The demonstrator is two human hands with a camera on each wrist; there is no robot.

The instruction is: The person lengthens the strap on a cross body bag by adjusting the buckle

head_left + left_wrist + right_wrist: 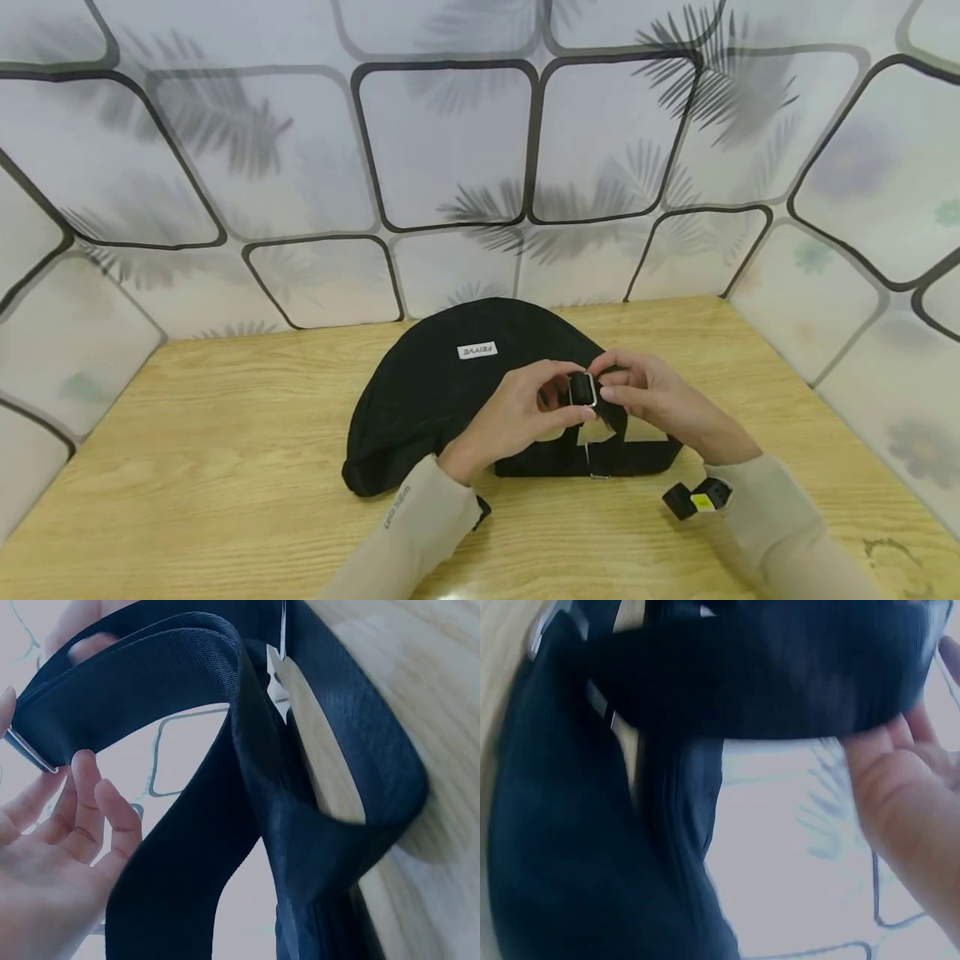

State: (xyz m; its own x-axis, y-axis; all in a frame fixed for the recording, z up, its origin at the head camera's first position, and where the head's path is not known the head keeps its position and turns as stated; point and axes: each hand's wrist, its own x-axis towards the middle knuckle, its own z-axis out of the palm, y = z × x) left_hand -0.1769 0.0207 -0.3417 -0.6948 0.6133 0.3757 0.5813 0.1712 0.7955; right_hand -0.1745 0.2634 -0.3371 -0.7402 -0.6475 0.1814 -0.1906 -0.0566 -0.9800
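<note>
A black half-moon bag [420,400] with a small white label [477,350] lies on the wooden table. My left hand [517,412] pinches a silver rectangular strap buckle [595,390] between thumb and fingers, above the bag's near right part. From the other side, my right hand [652,396] pinches the black strap [780,675] right at the buckle. In the left wrist view the strap [135,690] runs in loops away from the buckle, and its webbing passes through the metal frame. A second metal ring [598,476] hangs at the bag's near edge.
The wooden table [225,433] spreads out around the bag. A patterned cloth [450,150] with dark outlines and leaf prints stands as a wall behind it and at both sides. A small black device with a yellow patch [702,502] sits at the right wrist.
</note>
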